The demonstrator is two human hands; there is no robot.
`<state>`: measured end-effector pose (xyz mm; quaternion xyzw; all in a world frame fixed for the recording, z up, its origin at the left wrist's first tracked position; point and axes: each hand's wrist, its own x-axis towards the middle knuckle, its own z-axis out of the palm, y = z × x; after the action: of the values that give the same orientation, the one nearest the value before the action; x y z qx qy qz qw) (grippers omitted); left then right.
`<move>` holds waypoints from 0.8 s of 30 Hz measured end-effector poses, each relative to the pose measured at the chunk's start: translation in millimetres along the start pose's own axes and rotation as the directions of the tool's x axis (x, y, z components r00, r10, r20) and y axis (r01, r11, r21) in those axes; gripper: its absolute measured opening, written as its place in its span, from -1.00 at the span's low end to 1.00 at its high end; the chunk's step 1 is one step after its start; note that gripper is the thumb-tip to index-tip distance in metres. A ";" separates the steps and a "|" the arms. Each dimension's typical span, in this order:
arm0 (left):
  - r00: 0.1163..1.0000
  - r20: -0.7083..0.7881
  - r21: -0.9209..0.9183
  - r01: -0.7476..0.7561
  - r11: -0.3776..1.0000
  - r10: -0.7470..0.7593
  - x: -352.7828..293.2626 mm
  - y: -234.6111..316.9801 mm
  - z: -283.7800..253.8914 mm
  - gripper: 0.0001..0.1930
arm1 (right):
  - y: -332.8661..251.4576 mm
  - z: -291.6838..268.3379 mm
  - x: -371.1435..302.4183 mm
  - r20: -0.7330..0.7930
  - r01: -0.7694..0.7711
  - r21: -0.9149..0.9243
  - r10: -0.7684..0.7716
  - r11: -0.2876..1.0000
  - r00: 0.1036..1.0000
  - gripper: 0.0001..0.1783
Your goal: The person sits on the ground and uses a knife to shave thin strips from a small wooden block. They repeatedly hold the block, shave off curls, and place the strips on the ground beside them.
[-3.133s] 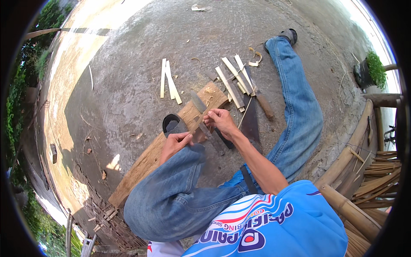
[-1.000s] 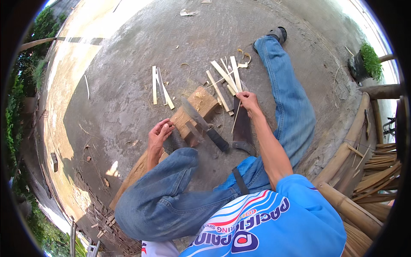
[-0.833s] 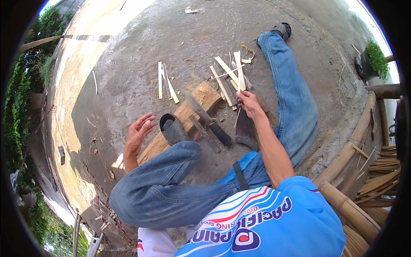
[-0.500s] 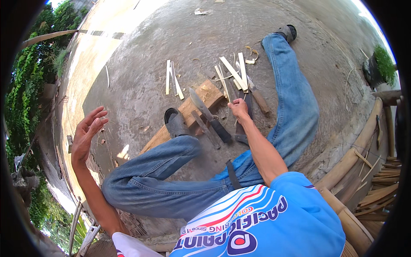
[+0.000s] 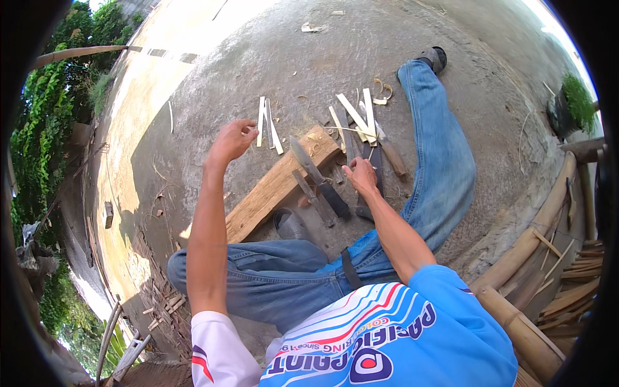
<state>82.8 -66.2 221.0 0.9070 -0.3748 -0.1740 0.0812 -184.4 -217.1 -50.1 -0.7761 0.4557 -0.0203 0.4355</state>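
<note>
1. Left hand (image 5: 233, 140): held just beside the left strips (image 5: 260, 122); fingers slightly bent, nothing seen gripped; contact cannot be told.
2. Right hand (image 5: 362, 175): placed just below the right strips (image 5: 354, 116); fingers half curled; whether anything is grasped cannot be told.
3. Black-handled knife (image 5: 333, 200): laid with its blade across the wood block (image 5: 264, 197).
4. Progress: strips judged already cut, set in 2 groups, with shavings (image 5: 380, 101) scattered; the amount left cannot be judged.

Sunlight (image 5: 145, 97) brightens the grey concrete floor (image 5: 258, 64) beside leafy greenery (image 5: 45, 116) at left.
</note>
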 end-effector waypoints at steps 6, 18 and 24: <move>0.949 0.011 -0.421 0.291 0.859 -0.316 -3.5 -35.9 250.4 -0.51 | -7.5 11.1 -31.9 0.310 0.189 -0.072 -0.158 0.979 0.938 -0.34; 0.893 0.079 -0.782 0.331 0.528 -0.443 -7.0 -38.6 247.1 -0.71 | -44.2 5.3 -45.2 0.289 -0.065 0.093 0.036 0.994 0.957 -0.45; 0.802 -0.379 -0.870 -0.139 0.473 -0.461 -28.2 -20.9 134.1 -0.85 | -76.8 -12.8 -63.2 0.302 -0.132 0.426 -0.003 0.895 0.953 -0.38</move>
<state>27.4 -33.8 98.2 0.7783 -0.0990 -0.0664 0.6164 -173.8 -163.9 34.3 -0.6355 0.3952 0.0074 0.6632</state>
